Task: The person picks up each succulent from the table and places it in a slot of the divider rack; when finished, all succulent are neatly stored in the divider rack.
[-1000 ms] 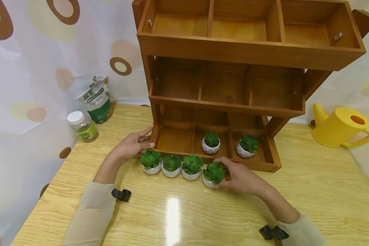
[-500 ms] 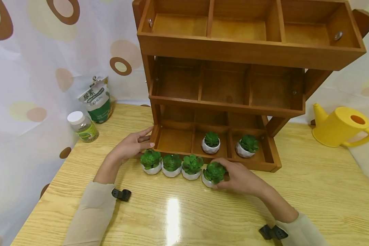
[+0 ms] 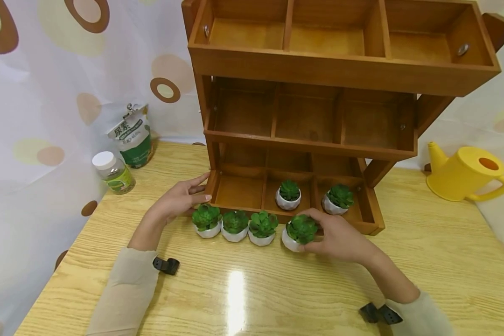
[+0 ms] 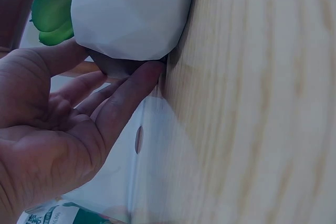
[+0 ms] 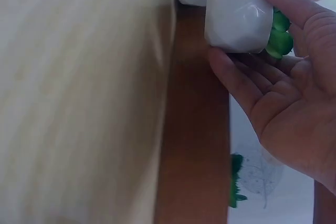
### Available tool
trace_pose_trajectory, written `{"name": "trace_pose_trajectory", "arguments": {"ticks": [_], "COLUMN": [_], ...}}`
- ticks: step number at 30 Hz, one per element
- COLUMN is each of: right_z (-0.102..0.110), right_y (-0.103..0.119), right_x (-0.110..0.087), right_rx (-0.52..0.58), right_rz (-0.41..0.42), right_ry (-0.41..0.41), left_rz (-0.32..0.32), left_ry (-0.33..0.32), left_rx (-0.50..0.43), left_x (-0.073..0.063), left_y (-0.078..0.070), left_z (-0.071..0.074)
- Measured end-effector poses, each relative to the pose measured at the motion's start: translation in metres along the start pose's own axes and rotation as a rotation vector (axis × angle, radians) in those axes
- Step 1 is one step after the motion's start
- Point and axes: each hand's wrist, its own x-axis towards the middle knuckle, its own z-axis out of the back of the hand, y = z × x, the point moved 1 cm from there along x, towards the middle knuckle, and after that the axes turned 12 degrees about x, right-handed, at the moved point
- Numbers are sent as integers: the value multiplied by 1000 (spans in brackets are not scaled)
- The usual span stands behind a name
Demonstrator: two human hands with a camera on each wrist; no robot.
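My right hand point(image 3: 338, 235) pinches a potted succulent point(image 3: 301, 228) by its white faceted pot, thumb on one side and fingers on the other. In the right wrist view the held pot point(image 5: 239, 17) is raised off the table, close to the front board of the wooden plant shelf point(image 3: 344, 227). At the shelf's lowest tray, my left hand point(image 3: 178, 200) grips the left end between thumb and fingers. Beside it, several potted succulents stand in a row along the shelf's front, among them a left one point(image 3: 206, 220), a middle one point(image 3: 234, 226) and a right one point(image 3: 262, 228).
In the lowest tray, one succulent point(image 3: 288, 195) sits in the middle compartment and another point(image 3: 337, 199) in the right. A white-lidded jar point(image 3: 113, 172) and a green-white pouch point(image 3: 131, 137) stand at the left. A yellow watering can point(image 3: 466, 173) is at the right.
My right hand has lifted the potted succulent from the row's right end and shifted it slightly right and toward the shelf. My left hand has stayed in place.
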Motion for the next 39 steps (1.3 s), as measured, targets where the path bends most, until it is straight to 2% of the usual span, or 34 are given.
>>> {"name": "trace_pose_trajectory", "arguments": {"ticks": [10, 17, 27, 33, 39], "right_z": [16, 17, 10, 6, 2], "right_y": [17, 35, 57, 67, 74], "right_x": [2, 12, 36, 54, 76], "right_rx": [-17, 41, 72, 100, 58], "right_rz": [38, 80, 148, 127, 91], "right_ry": [-35, -50, -38, -28, -31], "left_rz": [5, 12, 9, 22, 29], "left_ry": [-4, -1, -1, -4, -11], "left_rx": [-1, 5, 13, 9, 1], "left_x": [-1, -1, 0, 0, 1], "left_y": [0, 1, 3, 1, -2], "left_z": [1, 1, 3, 3, 1]}}
